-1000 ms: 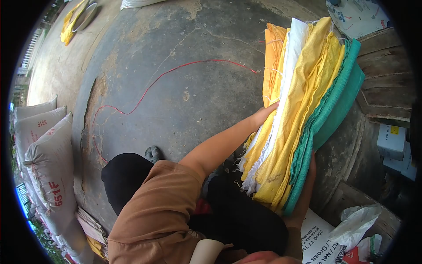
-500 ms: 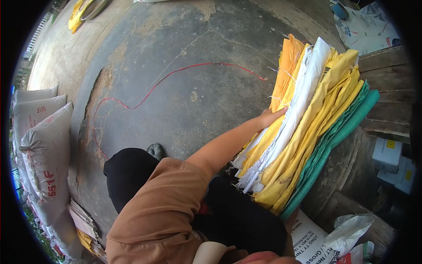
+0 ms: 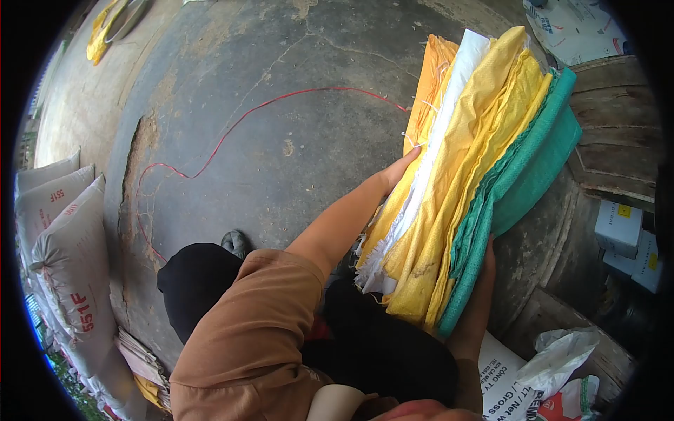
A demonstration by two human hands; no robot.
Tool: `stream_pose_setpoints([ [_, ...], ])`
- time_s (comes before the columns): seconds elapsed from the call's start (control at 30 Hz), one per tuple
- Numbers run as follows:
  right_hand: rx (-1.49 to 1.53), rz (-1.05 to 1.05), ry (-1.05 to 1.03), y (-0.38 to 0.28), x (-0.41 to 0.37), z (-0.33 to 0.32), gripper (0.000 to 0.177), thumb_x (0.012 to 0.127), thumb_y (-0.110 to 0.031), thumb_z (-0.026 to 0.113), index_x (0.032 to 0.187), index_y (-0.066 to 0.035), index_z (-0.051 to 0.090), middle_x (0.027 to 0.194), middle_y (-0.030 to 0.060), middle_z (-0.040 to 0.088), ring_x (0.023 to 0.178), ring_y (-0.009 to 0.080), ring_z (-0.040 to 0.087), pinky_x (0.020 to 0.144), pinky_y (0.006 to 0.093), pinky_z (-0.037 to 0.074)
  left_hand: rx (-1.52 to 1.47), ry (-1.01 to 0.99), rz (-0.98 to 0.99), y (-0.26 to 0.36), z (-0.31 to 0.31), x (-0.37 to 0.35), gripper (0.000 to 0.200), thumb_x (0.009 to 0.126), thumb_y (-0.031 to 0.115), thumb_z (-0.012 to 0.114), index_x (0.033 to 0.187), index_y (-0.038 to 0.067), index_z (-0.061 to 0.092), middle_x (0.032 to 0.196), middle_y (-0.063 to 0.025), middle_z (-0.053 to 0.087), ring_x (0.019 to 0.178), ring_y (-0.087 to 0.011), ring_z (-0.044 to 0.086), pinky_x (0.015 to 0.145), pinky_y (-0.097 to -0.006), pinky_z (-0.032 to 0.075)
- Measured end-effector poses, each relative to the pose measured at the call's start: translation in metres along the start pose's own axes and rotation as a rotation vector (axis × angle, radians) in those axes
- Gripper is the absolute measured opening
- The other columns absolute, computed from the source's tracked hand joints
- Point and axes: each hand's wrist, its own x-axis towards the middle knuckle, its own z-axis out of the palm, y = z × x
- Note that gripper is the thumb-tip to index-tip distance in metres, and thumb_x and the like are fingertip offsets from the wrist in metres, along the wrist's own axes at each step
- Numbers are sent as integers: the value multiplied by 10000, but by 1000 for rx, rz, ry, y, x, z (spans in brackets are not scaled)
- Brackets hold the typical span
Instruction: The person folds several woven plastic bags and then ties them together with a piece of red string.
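Note:
A thick bundle of folded woven sacks (image 3: 456, 182), orange, yellow, white and green, is held upright on edge between my two hands over my right leg. My left hand (image 3: 401, 168) presses on the orange and yellow side, its thumb along the sacks and the other fingers hidden. On the opposite side, my right hand (image 3: 489, 259) is against the green sack (image 3: 523, 175), fingers mostly covered by it. White threads hang from the orange sacks. A thin red string (image 3: 260, 105) curves over the floor up to the bundle's left edge.
Full white sacks (image 3: 74, 259) marked 551F stand at the left, with flat folded sacks (image 3: 140, 358) below them. Wooden boards (image 3: 611, 133) and white boxes (image 3: 618, 228) are at the right. A printed white sack (image 3: 502, 372) and a clear plastic bag (image 3: 562, 358) lie lower right.
The bundle has shifted left and slightly up in view, together with my left hand. My right hand now shows at the green side, where the green sack bulges out wider.

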Motion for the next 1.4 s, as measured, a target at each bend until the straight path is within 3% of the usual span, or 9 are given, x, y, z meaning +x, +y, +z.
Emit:
stream_pose_setpoints([
  [0.2, -133, -72, -136, 5, 14, 17, 612, 829, -442, 511, 1252, -18, 390, 1184, 123, 493, 1039, 237, 500, 892, 353, 398, 120, -97, -116, 29, 49, -27, 643, 778, 477, 502, 1245, 41, 424, 1200, -135, 505, 1035, -213, 531, 913, -342, 391],
  [0.6, -521, -288, -521, -12, 41, 156, 581, 814, -355, 566, 1247, -10, 387, 1182, 111, 496, 1058, 226, 487, 899, 338, 390, 462, -7, 18, 140, 89, -133, 626, 737, 430, 520, 1223, 45, 437, 1214, -112, 494, 1049, -210, 510, 926, -323, 363],
  [0.8, -651, -459, -690, -6, 36, 260, 572, 807, -311, 593, 1244, -6, 386, 1182, 104, 498, 1068, 220, 480, 902, 330, 386, 462, 143, 85, 201, 17, -222, 617, 752, 469, 485, 1213, 59, 456, 1174, -108, 531, 1024, -196, 545, 913, -329, 395],
  [0.97, -763, -565, -772, 11, 37, 338, 567, 801, -275, 615, 1241, -3, 384, 1181, 99, 500, 1076, 216, 474, 904, 324, 383, 368, 134, 254, 183, -68, -310, 583, 830, 468, 450, 1241, 56, 428, 1189, -103, 519, 1053, -182, 525, 907, -336, 410],
  [1.03, -759, -403, -740, 22, -3, 384, 585, 745, -176, 668, 1231, 5, 395, 1186, 104, 496, 1098, 200, 453, 913, 321, 370, 342, 138, 251, 184, -88, -305, 577, 832, 464, 452, 1240, 56, 429, 1187, -102, 520, 1049, -182, 527, 902, -337, 414],
  [1.13, -925, -324, -813, 49, 36, 416, 694, 710, -240, 703, 1256, 10, 356, 1215, 127, 470, 1129, 217, 436, 947, 324, 345, 280, 177, 237, 140, -133, -350, 560, 838, 450, 459, 1235, 57, 434, 1182, -97, 522, 1036, -181, 532, 888, -337, 425],
  [1.2, -1243, -409, -826, 65, 48, 428, 863, 642, -288, 752, 1304, 1, 279, 1269, 158, 411, 1189, 248, 381, 994, 339, 297, 226, 213, 231, 122, -156, -365, 548, 842, 441, 463, 1233, 58, 438, 1179, -94, 524, 1027, -181, 536, 879, -338, 433],
  [1.33, -1311, -410, -845, 62, 37, 433, 1069, 580, -356, 777, 1359, -19, 127, 1355, 190, 272, 1267, 282, 257, 1034, 362, 233, 161, 270, 203, 107, -197, -377, 525, 849, 423, 472, 1227, 59, 445, 1172, -89, 528, 1010, -180, 543, 861, -339, 449],
  [1.4, -1328, -476, -814, 67, 38, 428, 1052, 616, -401, 743, 1362, -19, 106, 1364, 196, 248, 1276, 290, 232, 1036, 357, 227, 118, 292, 192, 98, -217, -379, 513, 853, 414, 477, 1224, 60, 448, 1169, -86, 529, 1001, -180, 547, 852, -340, 456],
])
